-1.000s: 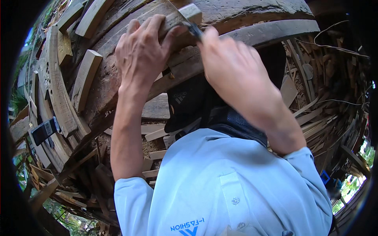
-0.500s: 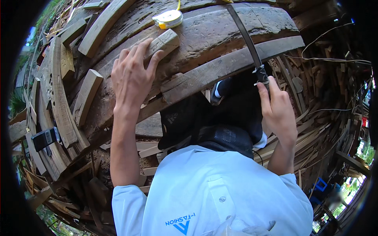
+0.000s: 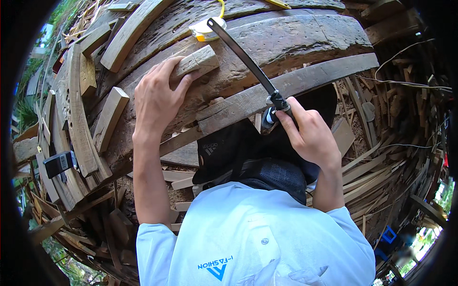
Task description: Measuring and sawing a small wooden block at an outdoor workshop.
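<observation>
- Head view, left hand: My left hand (image 3: pixel 160 100) clasps the wood block (image 3: pixel 196 61), with the fingers over its far side and the thumb along its near side. The palm hides the block's other end.
- Head view, right hand: My right hand (image 3: pixel 310 136) is wrapped around the dark handle (image 3: pixel 282 106) of a long blade (image 3: pixel 245 58). The fingers are closed; the underside of the grip is hidden.
- Position of block: The block lies on the thick, weathered plank (image 3: pixel 286 40). Its long axis slants from my left palm up and to the right, and its bare end points toward the blade.
- Governing relation: From my right grip, the block lies to the upper left. The blade slants up and left from the handle, passing to the right of the block's bare end, apart from it in the view. My left hand is the nearer one and touches the block; my right reaches it only through the blade's length.
- Surroundings: The blade's tip overlaps the tape measure (image 3: pixel 202 31) in this view; contact cannot be determined. A narrow board (image 3: pixel 329 70) runs along the plank's near edge, beneath the blade's handle end.
</observation>
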A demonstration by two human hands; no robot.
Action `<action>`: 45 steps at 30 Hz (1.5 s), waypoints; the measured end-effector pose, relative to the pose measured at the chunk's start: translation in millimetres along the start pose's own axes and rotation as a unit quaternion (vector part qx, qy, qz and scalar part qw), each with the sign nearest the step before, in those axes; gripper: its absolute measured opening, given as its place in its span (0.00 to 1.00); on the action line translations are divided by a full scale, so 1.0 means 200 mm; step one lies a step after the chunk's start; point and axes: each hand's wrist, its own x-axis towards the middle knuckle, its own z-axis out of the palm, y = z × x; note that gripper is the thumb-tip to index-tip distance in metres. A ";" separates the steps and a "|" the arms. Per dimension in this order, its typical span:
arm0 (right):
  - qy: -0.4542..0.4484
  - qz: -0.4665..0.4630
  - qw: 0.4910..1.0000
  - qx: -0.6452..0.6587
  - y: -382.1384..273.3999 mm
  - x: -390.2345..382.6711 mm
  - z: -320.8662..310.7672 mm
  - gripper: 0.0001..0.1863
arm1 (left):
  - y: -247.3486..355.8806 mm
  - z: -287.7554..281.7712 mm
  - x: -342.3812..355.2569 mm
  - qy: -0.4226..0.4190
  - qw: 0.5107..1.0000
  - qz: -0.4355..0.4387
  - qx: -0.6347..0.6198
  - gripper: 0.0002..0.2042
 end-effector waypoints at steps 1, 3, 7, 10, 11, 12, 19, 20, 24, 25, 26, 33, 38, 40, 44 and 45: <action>0.000 -0.010 1.000 -0.003 0.00 0.01 0.00 0.08 | -0.01 0.00 0.01 -0.015 1.000 -0.012 -0.003 0.21; -0.002 -0.009 1.000 0.002 0.01 0.02 0.01 0.08 | -0.04 0.00 0.04 -0.027 0.999 -0.024 -0.007 0.23; 0.004 0.004 1.000 0.012 0.01 0.04 0.02 0.09 | -0.03 -0.06 0.09 -0.079 0.995 -0.047 -0.049 0.22; 0.003 -0.002 1.000 0.029 0.01 0.05 0.05 0.09 | -0.07 -0.03 0.10 -0.084 0.995 -0.044 -0.042 0.24; 0.004 -0.002 1.000 0.029 0.02 0.04 0.06 0.09 | -0.08 -0.02 0.11 -0.055 0.998 -0.010 -0.020 0.25; -0.006 -0.003 1.000 0.024 0.02 0.04 0.06 0.09 | -0.08 -0.01 0.10 -0.055 0.998 -0.009 -0.020 0.25; -0.026 -0.006 0.999 0.019 0.06 -0.03 0.08 0.10 | -0.06 -0.02 0.07 -0.028 0.999 -0.003 -0.027 0.23; -0.025 -0.007 0.999 0.020 0.06 -0.04 0.08 0.10 | -0.07 -0.02 0.06 -0.012 0.999 0.020 -0.026 0.23; -0.016 0.002 0.999 0.028 0.11 -0.08 0.10 0.10 | -0.04 -0.02 0.04 -0.043 0.999 -0.017 0.007 0.24; -0.008 0.009 0.999 0.033 0.12 -0.08 0.10 0.10 | -0.03 -0.02 0.03 -0.048 0.998 -0.023 0.018 0.24; -0.007 0.009 0.999 0.034 0.12 -0.08 0.11 0.10 | -0.02 -0.01 0.02 -0.048 0.998 -0.022 0.019 0.24; -0.018 0.007 0.999 0.036 0.10 -0.08 0.11 0.10 | 0.00 -0.01 0.04 -0.030 0.999 -0.020 0.030 0.25; -0.017 0.000 0.999 0.033 0.07 -0.10 0.08 0.09 | -0.09 -0.07 0.16 -0.153 0.982 -0.088 -0.059 0.31; 0.001 -0.022 0.999 0.040 0.07 -0.11 0.07 0.09 | -0.11 -0.07 0.18 -0.155 0.985 -0.033 -0.063 0.34; 0.004 0.031 0.998 0.050 0.13 -0.15 0.05 0.08 | -0.04 -0.04 0.17 -0.080 0.995 0.044 0.051 0.37; 0.004 0.032 0.998 0.050 0.13 -0.16 0.05 0.08 | -0.02 -0.03 0.16 -0.099 0.993 0.025 0.063 0.39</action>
